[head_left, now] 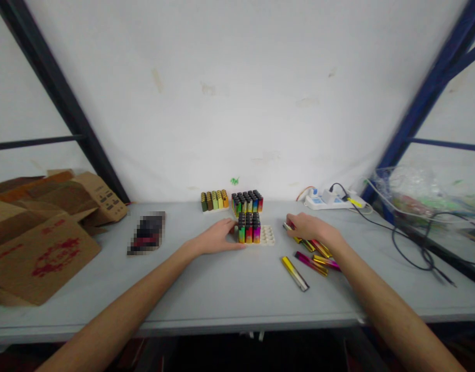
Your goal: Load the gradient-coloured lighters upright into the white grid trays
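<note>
Black-topped rainbow lighters [249,233], 3 columns; my left hand [217,237] clasps their white plastic tray [269,241]; right hand [310,226], grip unclear; 2 lighter blocks [247,201], 11–12 o'clock.

The left forearm [144,297] slants in bare from the near left of the white lighter tray [267,236], its wrist [191,249] nearly straight. The left hand [216,237] is at the tray's left end, thumb stretched along the front corner, fingers spread away from it and bent behind. The right forearm [384,292] angles in from the tray's near right; the right hand [307,226], palm down, curls its fingers right of the tray, well apart from it.
</note>
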Motion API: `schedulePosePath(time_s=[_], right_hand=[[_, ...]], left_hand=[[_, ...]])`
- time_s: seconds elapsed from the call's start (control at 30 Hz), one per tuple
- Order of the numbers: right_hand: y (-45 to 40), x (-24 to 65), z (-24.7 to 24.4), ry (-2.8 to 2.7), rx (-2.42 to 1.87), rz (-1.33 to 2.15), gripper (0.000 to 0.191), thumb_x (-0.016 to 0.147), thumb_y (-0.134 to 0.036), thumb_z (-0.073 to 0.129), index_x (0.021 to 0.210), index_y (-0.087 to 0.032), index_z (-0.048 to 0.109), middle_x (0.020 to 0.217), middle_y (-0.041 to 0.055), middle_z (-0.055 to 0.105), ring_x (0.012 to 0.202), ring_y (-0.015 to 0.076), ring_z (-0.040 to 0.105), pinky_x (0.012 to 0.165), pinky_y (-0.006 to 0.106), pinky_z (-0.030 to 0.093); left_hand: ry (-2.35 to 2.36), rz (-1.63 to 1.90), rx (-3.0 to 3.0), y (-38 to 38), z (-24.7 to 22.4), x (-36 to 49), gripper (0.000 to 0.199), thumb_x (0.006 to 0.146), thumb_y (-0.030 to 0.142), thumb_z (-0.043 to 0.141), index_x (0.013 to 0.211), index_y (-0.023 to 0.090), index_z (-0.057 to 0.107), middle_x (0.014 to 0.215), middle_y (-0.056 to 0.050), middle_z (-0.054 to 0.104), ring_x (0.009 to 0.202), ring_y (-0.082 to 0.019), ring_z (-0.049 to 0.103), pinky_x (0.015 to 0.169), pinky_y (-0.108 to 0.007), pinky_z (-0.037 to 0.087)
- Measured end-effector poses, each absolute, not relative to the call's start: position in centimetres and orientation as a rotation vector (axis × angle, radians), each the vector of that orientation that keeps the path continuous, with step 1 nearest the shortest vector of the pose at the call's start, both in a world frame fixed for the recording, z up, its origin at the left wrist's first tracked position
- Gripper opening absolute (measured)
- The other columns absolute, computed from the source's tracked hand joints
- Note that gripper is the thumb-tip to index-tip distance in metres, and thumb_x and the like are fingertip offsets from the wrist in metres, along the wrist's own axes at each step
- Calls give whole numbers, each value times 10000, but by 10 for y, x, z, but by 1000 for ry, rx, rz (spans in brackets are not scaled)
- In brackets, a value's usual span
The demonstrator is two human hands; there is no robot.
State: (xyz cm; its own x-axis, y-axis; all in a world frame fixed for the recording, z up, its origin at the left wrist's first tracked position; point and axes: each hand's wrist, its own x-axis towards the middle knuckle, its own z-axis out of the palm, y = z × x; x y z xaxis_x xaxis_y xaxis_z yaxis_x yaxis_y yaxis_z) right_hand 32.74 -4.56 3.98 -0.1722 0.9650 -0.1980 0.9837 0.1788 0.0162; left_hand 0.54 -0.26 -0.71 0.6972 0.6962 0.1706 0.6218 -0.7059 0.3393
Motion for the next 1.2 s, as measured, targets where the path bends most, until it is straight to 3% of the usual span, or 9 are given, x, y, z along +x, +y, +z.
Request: schedulePosePath(time_s=[0.4, 0.63, 0.77, 0.93, 1.13, 1.2], right_hand=[[-42, 339, 41, 2358, 1914, -163, 329, 1050, -375, 396, 1159, -127, 583, 1025, 195, 729, 882, 267, 702, 668, 304, 413], [-34, 336, 44, 2656, 2149, -10, 200, 1026, -287, 466, 1132, -143, 557, 995, 151, 745, 875, 232, 689, 728, 292, 424], [-33, 328, 42, 3022, 2040, -333, 209, 1022, -397, 471, 1024, -198, 534, 880, 70, 743, 787, 194, 673, 721, 284, 450], [-36, 311, 32, 3228, 1799, -964, 370, 1024, -552, 400, 940, -208, 511, 841, 34, 675, 695, 150, 630, 658, 268, 481], [-36, 294, 18, 3233, 2000, -1260, 436, 996, -651, 373, 892, -234, 448, 712, -50, 494, 588, 111, 471, 564, 229, 416], [-36, 290, 17, 3203, 2111, -1210, 458, 988, -668, 359, 891, -233, 468, 698, -50, 480, 588, 120, 451, 545, 228, 382]], left_hand=[[1031, 432, 2652, -5, -4, 7, 612, 794, 742, 652, 1014, 172, 617, 992, -97, 650, 916, -287, 621, 840, -388, 503], [1036, 466, 2634, -6, -3, 8, 607, 784, 747, 652, 1007, 183, 623, 991, -96, 658, 903, -285, 623, 828, -393, 514], [1030, 448, 2639, -5, -4, 8, 609, 786, 745, 652, 1002, 177, 618, 992, -100, 654, 903, -284, 622, 825, -389, 512], [1024, 449, 2645, -4, -4, 8, 609, 786, 746, 651, 991, 173, 619, 979, -101, 652, 905, -295, 624, 811, -391, 506], [1020, 454, 2636, -4, -7, 7, 620, 786, 738, 652, 1030, 169, 626, 1007, -105, 664, 931, -297, 625, 828, -392, 507], [1024, 462, 2631, -3, -8, 7, 618, 782, 736, 660, 1033, 172, 626, 1013, -102, 667, 933, -291, 625, 837, -389, 509]])
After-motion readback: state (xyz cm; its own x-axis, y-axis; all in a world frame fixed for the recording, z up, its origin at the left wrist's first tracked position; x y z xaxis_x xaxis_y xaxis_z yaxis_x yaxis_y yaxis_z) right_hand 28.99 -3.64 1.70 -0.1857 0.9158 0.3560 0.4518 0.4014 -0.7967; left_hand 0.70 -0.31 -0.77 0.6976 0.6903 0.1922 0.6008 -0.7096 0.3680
